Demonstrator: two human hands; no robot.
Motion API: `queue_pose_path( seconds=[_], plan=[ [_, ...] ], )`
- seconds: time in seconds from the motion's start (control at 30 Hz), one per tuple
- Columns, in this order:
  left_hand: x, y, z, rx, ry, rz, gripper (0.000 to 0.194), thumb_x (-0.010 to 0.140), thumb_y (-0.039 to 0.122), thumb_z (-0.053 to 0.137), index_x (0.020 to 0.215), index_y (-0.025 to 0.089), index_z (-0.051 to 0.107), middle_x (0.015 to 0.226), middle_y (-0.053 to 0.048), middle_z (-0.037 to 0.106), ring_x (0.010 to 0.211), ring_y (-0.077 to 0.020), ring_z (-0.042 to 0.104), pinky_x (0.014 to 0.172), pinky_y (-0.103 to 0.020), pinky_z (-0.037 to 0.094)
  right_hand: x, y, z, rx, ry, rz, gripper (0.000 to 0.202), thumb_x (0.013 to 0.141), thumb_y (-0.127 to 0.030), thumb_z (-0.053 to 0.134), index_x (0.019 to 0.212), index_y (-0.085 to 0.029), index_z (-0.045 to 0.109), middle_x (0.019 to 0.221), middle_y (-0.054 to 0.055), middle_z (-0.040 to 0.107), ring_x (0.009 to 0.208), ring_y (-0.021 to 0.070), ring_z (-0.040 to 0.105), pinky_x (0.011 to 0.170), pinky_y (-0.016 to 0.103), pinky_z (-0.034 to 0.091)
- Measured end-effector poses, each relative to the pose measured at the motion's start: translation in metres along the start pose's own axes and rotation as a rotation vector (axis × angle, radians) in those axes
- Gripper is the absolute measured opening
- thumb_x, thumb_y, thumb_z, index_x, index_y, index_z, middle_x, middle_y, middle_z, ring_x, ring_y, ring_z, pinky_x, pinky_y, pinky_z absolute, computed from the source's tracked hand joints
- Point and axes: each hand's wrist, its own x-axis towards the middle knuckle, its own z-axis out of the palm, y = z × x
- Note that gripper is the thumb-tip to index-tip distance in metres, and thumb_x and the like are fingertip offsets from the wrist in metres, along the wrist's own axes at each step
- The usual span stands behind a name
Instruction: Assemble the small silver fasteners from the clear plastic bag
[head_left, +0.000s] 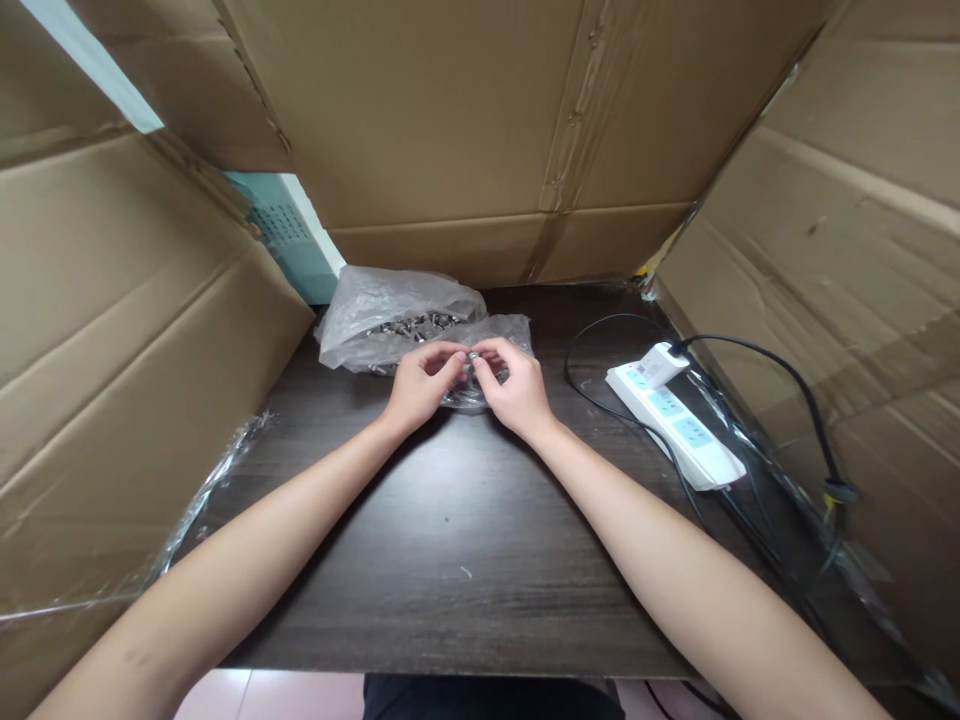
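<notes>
My left hand (pixel 424 385) and my right hand (pixel 516 388) meet over the dark table, thumbs and fingers pinched together. Between their fingertips is a small shiny metal piece (pixel 472 357), too small and too covered to name its kind. Behind my left hand lies a clear plastic bag (pixel 397 290), its mouth towards me, holding many small metal parts (pixel 420 325). A second clear bag (pixel 516 328) lies under and behind my right hand, with more shiny metal parts partly hidden by my fingers.
A white power strip (pixel 705 455) with a white plug adapter (pixel 658 366) lies on the right of the table (pixel 450 600). Black cables (pixel 795 375) run around it. Cardboard walls (pixel 450 120) enclose the back and both sides, with clear tape along the lower edges.
</notes>
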Motion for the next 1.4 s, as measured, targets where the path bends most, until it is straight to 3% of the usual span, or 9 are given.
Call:
queue_pose_path(
  seconds=[0.17, 0.33, 0.5, 0.7, 0.87, 1.07, 1.23, 1.4],
  plan=[
    [0.0001, -0.0006, 0.0012, -0.011, 0.001, -0.004, 0.023, 0.084, 0.034, 0.071, 0.096, 0.015, 0.073, 0.088, -0.006, 0.077, 0.068, -0.0169, 0.072, 0.064, -0.027, 0.058, 0.0003, 0.0011, 0.0006, 0.015, -0.008, 0.022, 0.010, 0.092, -0.026, 0.057, 0.093, -0.023, 0.066, 0.091, 0.004, 0.074, 0.073, 0.0173, 0.069, 0.070, 0.032, 0.057],
    [-0.0019, -0.0008, 0.0024, 0.003, -0.011, 0.013, 0.023, 0.084, 0.030, 0.069, 0.102, 0.015, 0.068, 0.087, -0.006, 0.076, 0.069, -0.0167, 0.072, 0.067, -0.027, 0.058, -0.0003, 0.0011, 0.0007, -0.031, 0.077, -0.022, 0.009, 0.092, -0.024, 0.057, 0.094, -0.022, 0.066, 0.091, 0.005, 0.074, 0.079, 0.0187, 0.070, 0.072, 0.032, 0.056],
    [-0.0047, -0.0009, 0.0051, 0.051, -0.031, 0.069, 0.027, 0.085, 0.035, 0.072, 0.102, 0.014, 0.071, 0.087, -0.007, 0.076, 0.071, -0.0176, 0.072, 0.071, -0.029, 0.058, -0.0019, -0.0010, 0.0003, -0.137, 0.123, -0.090, 0.009, 0.094, -0.023, 0.057, 0.096, -0.022, 0.066, 0.094, 0.006, 0.074, 0.085, 0.0204, 0.069, 0.077, 0.034, 0.056],
    [-0.0048, 0.0020, 0.0042, 0.074, -0.101, 0.032, 0.035, 0.093, 0.048, 0.061, 0.093, 0.015, 0.074, 0.084, -0.006, 0.076, 0.070, -0.0178, 0.071, 0.069, -0.028, 0.056, -0.0032, -0.0045, -0.0001, -0.259, 0.148, -0.189, 0.008, 0.094, -0.022, 0.058, 0.092, -0.023, 0.065, 0.092, 0.006, 0.075, 0.090, 0.0230, 0.066, 0.082, 0.038, 0.054],
    [-0.0052, 0.0033, 0.0039, 0.056, -0.099, 0.019, 0.040, 0.089, 0.054, 0.068, 0.092, 0.015, 0.073, 0.076, -0.004, 0.073, 0.065, -0.0169, 0.068, 0.063, -0.026, 0.054, -0.0017, -0.0043, -0.0003, -0.235, 0.080, -0.198, 0.011, 0.090, -0.018, 0.058, 0.082, -0.024, 0.062, 0.088, 0.004, 0.072, 0.088, 0.0226, 0.065, 0.084, 0.039, 0.052],
    [-0.0037, 0.0011, 0.0045, 0.009, -0.042, 0.022, 0.035, 0.085, 0.050, 0.073, 0.089, 0.016, 0.074, 0.072, -0.003, 0.071, 0.059, -0.0148, 0.064, 0.058, -0.025, 0.052, -0.0003, -0.0042, -0.0016, -0.190, 0.066, -0.125, 0.008, 0.084, -0.017, 0.058, 0.080, -0.024, 0.061, 0.090, 0.005, 0.069, 0.091, 0.0225, 0.063, 0.083, 0.037, 0.050],
    [-0.0010, -0.0027, 0.0040, -0.013, 0.083, -0.009, 0.034, 0.080, 0.048, 0.077, 0.087, 0.015, 0.073, 0.072, -0.003, 0.071, 0.060, -0.0151, 0.064, 0.055, -0.024, 0.051, -0.0032, -0.0047, -0.0010, -0.418, -0.015, -0.040, 0.013, 0.081, -0.013, 0.055, 0.080, -0.022, 0.065, 0.091, 0.006, 0.068, 0.093, 0.0245, 0.057, 0.087, 0.040, 0.044],
    [0.0001, -0.0054, 0.0022, 0.027, 0.099, 0.009, 0.036, 0.078, 0.044, 0.079, 0.097, 0.014, 0.075, 0.085, -0.007, 0.075, 0.071, -0.0164, 0.067, 0.063, -0.025, 0.053, -0.0047, -0.0019, 0.0021, -0.572, -0.148, 0.012, 0.017, 0.084, -0.018, 0.059, 0.090, -0.021, 0.074, 0.102, 0.010, 0.071, 0.106, 0.0293, 0.052, 0.089, 0.045, 0.036]
  ],
)
